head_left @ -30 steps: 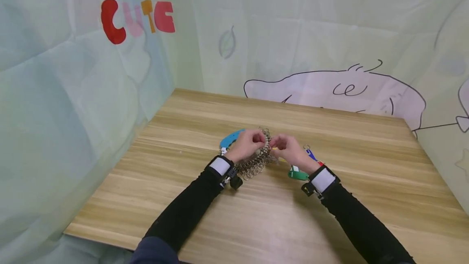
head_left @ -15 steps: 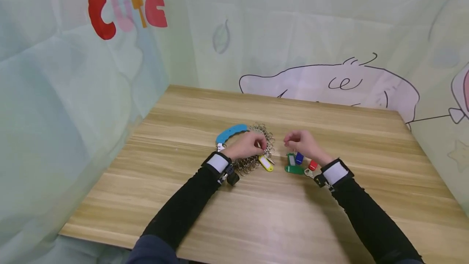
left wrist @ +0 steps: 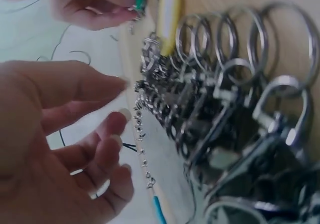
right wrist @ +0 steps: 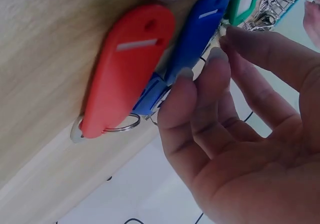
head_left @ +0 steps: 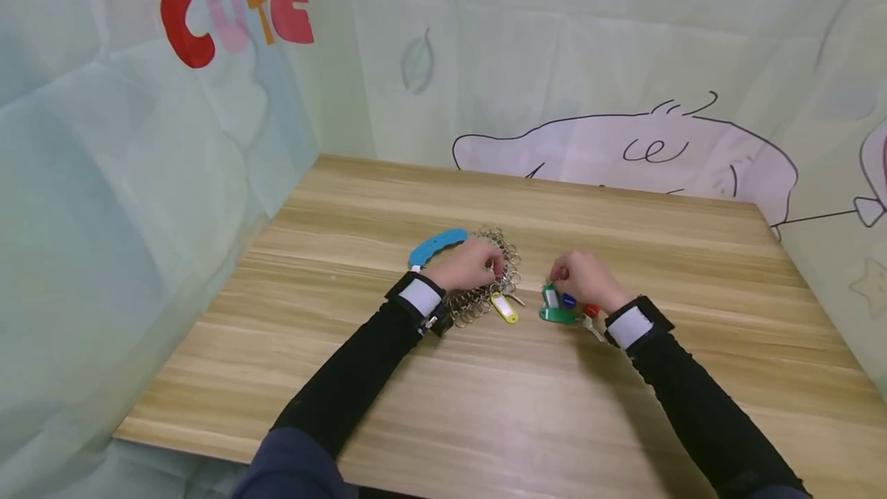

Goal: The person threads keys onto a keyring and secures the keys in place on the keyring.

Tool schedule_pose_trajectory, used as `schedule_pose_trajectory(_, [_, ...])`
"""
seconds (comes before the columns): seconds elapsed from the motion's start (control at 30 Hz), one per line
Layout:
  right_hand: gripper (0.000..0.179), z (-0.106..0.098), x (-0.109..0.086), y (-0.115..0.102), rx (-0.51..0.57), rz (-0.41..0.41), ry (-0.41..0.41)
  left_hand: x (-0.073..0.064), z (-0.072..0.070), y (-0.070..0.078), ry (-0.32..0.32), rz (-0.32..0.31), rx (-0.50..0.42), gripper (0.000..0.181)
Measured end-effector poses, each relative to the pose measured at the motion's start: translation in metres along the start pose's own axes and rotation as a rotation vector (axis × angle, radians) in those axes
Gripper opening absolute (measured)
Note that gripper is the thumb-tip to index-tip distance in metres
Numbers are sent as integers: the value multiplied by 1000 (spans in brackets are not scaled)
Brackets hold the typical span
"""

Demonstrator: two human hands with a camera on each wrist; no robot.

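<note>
My left hand point(head_left: 471, 264) hovers over a bunch of metal rings and clasps point(left wrist: 220, 99) joined to a curved blue piece point(head_left: 438, 245). Its fingers are loosely bent in the left wrist view, with nothing visible between them. A yellow key tag point(head_left: 503, 308) with a white label lies at the bunch's right edge. My right hand point(head_left: 589, 279) reaches down to several loose tags, thumb and index fingertips at the metal end of a green key tag point(right wrist: 244, 2), which they seem to pinch. Beside it lie a blue key tag point(right wrist: 197, 34) and a red key tag point(right wrist: 127, 69).
A second green key tag point(head_left: 558, 316) lies in front of the right hand, a small metal key-like piece point(head_left: 592, 328) beside it. The wooden table point(head_left: 443, 422) meets printed cloth walls point(head_left: 596, 45) at its back and left.
My right hand has left the metal rings and moved right, then down onto the loose tags. The yellow tag has come into sight beside the rings. My left hand stays near them.
</note>
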State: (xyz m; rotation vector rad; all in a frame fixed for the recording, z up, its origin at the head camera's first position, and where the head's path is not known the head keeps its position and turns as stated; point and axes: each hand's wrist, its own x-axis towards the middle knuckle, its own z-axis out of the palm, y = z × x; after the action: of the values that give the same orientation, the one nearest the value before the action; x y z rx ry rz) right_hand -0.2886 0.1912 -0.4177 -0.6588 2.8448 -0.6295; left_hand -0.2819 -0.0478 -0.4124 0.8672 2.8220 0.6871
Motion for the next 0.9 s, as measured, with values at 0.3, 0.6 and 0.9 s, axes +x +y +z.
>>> schedule_pose_trajectory(0.3, [10,-6,-2,-2,37,1,47,8,3,3,-78,-59,112,25])
schedule_pose_trajectory(0.6, [9,-7,-2,-3,57,-6,106,12,2,2,-96,-7,74,25])
schedule_pose_trajectory(0.9, [9,-7,-1,-5,77,-15,146,13,2,5,-127,-19,139,12])
